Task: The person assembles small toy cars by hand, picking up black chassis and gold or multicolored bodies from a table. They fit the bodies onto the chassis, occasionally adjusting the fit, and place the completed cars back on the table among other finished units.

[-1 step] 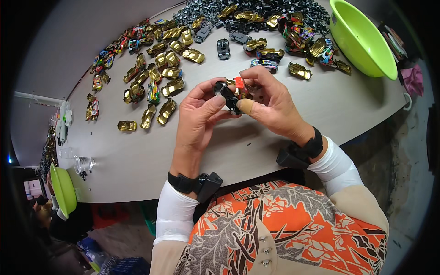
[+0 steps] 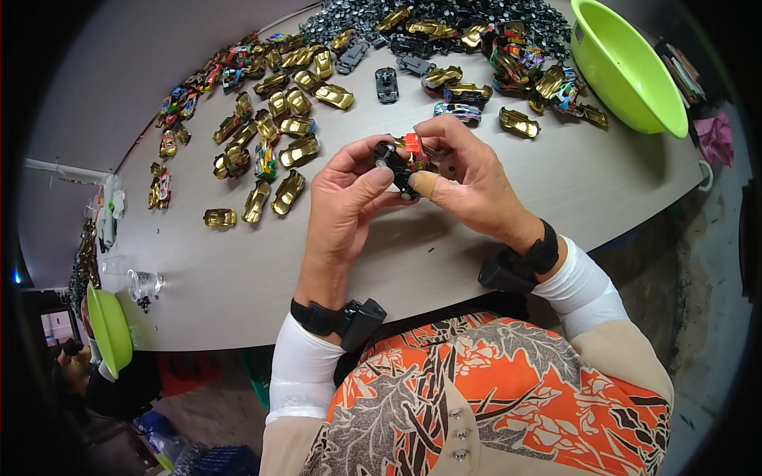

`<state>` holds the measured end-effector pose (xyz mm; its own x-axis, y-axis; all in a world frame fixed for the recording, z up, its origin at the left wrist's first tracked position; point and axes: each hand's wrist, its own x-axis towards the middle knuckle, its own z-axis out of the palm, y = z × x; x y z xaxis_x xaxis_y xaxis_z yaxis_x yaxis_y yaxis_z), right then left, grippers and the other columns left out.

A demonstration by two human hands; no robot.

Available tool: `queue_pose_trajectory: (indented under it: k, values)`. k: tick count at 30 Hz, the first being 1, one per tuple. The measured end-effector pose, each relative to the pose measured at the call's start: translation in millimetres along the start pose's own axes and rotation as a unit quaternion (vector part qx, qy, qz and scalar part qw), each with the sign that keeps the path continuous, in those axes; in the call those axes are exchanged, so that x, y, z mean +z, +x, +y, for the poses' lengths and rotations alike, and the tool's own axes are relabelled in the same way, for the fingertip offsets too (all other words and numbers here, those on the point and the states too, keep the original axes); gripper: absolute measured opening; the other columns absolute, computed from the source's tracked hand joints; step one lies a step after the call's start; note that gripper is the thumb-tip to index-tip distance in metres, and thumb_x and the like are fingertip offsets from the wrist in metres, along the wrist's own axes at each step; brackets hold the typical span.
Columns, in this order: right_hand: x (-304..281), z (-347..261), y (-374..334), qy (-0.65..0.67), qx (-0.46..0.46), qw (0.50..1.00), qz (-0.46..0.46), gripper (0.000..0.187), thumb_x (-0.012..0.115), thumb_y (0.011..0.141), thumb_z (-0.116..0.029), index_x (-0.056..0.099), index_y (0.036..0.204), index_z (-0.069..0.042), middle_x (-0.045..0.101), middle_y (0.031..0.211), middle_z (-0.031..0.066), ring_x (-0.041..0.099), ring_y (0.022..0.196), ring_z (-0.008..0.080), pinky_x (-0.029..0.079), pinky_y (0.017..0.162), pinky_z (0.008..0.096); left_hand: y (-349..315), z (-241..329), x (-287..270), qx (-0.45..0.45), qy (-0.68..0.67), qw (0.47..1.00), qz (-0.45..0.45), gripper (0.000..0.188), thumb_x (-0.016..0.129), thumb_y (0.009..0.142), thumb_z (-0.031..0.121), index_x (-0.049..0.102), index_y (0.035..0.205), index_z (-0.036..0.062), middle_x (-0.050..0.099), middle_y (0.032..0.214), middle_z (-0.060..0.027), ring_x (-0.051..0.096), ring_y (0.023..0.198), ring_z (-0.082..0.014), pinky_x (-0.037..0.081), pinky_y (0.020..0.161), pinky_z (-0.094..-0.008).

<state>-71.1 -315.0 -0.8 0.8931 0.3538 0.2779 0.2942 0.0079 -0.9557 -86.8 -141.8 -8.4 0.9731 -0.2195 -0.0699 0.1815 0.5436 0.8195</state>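
Above the near middle of the table, my left hand [image 2: 343,190] grips a black toy car chassis [image 2: 395,169] with small wheels, its thumb pressed along it. My right hand [image 2: 480,182] pinches a red toy car body [image 2: 414,147] against the far side of the chassis. A tan bandage wraps that thumb. Whether the two pieces are joined is hidden by my fingers. Left of my hands lie several gold toy car bodies, the closest being one gold body [image 2: 289,193]. Beyond them a dark grey chassis [image 2: 386,85] lies by itself.
A heap of dark chassis parts [image 2: 508,20] covers the far edge. At the far right stands a lime green basin [image 2: 627,71]; another green basin [image 2: 109,329] is at the lower left. A clear plastic cup [image 2: 144,284] sits near the left edge. Mixed coloured cars [image 2: 520,63] pile up beyond my right hand.
The red car body has tilted slightly against the black chassis between my fingers. Both hands stay in nearly the same place.
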Motion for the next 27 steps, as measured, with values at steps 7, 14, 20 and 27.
queue_pose_trajectory:
  k: [7, 14, 20, 27]
  values:
    - [3, 4, 1, -0.021, -0.005, 1.0, -0.008, 0.029, 0.059, 0.074, -0.002, 0.051, 0.103, -0.002, 0.057, 0.086, 0.0062, 0.051, 0.065, 0.0069, 0.043, 0.055, 0.0214, -2, -1, 4, 0.002, 0.034, 0.999, 0.034, 0.037, 0.064, 0.078, 0.0, 0.054, 0.114, -0.0013, 0.062, 0.1, -0.0112, 0.062, 0.086, -0.0161, 0.058, 0.07, -0.0299]
    - [1, 2, 2, -0.062, -0.028, 0.997, -0.029, 0.031, 0.061, 0.071, -0.002, 0.056, 0.101, -0.002, 0.055, 0.089, 0.0063, 0.049, 0.063, 0.0079, 0.041, 0.052, 0.0225, -3, -2, 3, 0.003, 0.035, 0.999, 0.025, 0.035, 0.064, 0.078, -0.001, 0.057, 0.112, -0.002, 0.063, 0.097, -0.0108, 0.062, 0.084, -0.0153, 0.057, 0.069, -0.0277]
    - [-1, 5, 4, -0.077, -0.082, 0.993, -0.038, 0.024, 0.062, 0.074, -0.002, 0.057, 0.098, -0.003, 0.055, 0.081, 0.006, 0.052, 0.065, 0.0115, 0.042, 0.056, 0.0242, -3, -5, 2, 0.027, 0.081, 0.996, 0.021, 0.029, 0.063, 0.079, 0.0, 0.061, 0.109, -0.0008, 0.061, 0.099, -0.0082, 0.061, 0.08, -0.0134, 0.055, 0.065, -0.0238]
    - [6, 2, -1, -0.028, 0.0, 0.999, 0.03, 0.021, 0.062, 0.076, -0.002, 0.057, 0.096, -0.002, 0.056, 0.081, 0.008, 0.054, 0.066, 0.013, 0.044, 0.059, 0.0254, -3, -13, 6, 0.115, 0.2, 0.973, 0.012, 0.026, 0.057, 0.085, 0.005, 0.06, 0.111, 0.0008, 0.06, 0.103, -0.0064, 0.059, 0.082, -0.0113, 0.054, 0.067, -0.0241]
